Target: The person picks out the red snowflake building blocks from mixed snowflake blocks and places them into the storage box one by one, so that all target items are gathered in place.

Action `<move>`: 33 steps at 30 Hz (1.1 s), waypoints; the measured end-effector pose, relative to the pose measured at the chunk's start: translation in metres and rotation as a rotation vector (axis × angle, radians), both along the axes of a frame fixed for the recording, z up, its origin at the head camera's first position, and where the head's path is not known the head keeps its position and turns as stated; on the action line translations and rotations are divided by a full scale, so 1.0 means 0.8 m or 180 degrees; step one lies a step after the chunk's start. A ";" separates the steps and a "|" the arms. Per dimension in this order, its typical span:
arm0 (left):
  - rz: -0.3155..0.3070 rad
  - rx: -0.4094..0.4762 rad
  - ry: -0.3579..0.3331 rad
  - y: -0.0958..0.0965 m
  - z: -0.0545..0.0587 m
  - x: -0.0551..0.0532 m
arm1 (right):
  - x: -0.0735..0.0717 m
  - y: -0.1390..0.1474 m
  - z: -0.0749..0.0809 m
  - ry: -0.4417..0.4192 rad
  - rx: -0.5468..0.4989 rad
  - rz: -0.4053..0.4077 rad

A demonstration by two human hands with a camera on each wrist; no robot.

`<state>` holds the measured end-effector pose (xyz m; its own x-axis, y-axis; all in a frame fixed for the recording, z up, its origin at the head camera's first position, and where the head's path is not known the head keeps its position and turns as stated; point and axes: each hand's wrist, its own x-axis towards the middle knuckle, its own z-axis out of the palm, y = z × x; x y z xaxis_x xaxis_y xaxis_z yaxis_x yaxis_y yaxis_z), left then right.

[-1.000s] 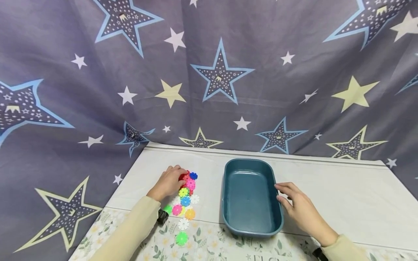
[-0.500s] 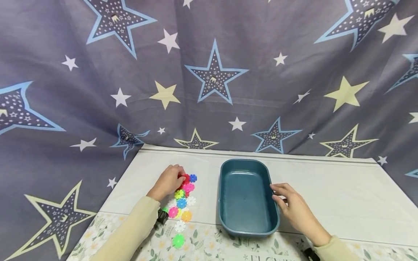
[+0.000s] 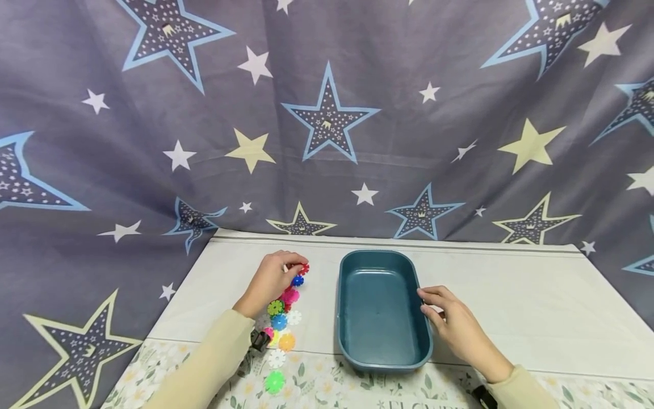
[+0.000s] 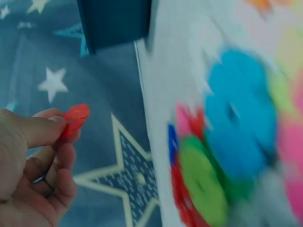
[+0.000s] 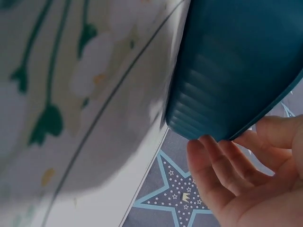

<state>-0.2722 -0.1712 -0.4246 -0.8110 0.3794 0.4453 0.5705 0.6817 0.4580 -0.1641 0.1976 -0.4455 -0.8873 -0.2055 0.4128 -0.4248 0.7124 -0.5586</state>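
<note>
Between thumb and fingers, my left hand (image 3: pixel 268 281) pinches a red notched plastic disc (image 4: pixel 75 119), shaped like a flower. In the head view the red disc shows just past the fingertips, raised beside the blue disc (image 3: pixel 298 280). Below the hand lie more discs of this kind: pink (image 3: pixel 291 296), yellow-green (image 3: pixel 276 308), light blue (image 3: pixel 279 322), orange (image 3: pixel 287 342), white (image 3: pixel 277 358) and green (image 3: pixel 275 382). The wrist and hand hide part of the pile. My right hand (image 3: pixel 457 326) touches the right side of a dark teal basin (image 3: pixel 382 366) with loosely bent fingers.
The basin stands upright in the middle of the table (image 3: pixel 485 278), right of the discs. A white and floral cloth covers the table. Behind and to the left hangs a grey curtain (image 3: pixel 214 108) printed with stars.
My left hand has lifted the red disc from the pile and moved slightly rightward and up. My right hand stays at the basin's side. The head view has shifted a little right.
</note>
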 end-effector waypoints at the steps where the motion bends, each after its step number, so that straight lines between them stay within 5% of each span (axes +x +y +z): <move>1: -0.0058 0.0019 0.0049 0.006 0.003 0.001 | 0.000 0.000 0.000 0.0003 -0.0002 0.0003; 8: -0.0411 0.0166 0.0216 0.048 0.020 0.004 | -0.001 0.001 -0.002 0.0045 -0.0009 0.0016; 15: -0.0728 -0.0097 0.0004 0.088 0.028 0.010 | -0.003 0.002 -0.002 0.0044 0.0056 0.0006; 20: -0.0911 -0.0705 -0.0129 0.118 0.018 0.013 | -0.003 0.001 0.001 -0.0031 0.0063 -0.0013; 27: -0.1226 -0.1500 -0.0022 0.157 0.005 0.016 | -0.001 -0.004 0.006 -0.0041 0.0082 -0.0046; 33: -0.1093 -0.2040 -0.0359 0.180 0.001 0.009 | -0.001 -0.005 0.007 -0.0077 0.0083 -0.0034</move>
<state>-0.2651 -0.0268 -0.4239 -0.6274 0.7782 -0.0283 0.7730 0.6268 0.0982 -0.1651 0.1937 -0.4400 -0.8992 -0.2064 0.3857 -0.4037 0.7313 -0.5498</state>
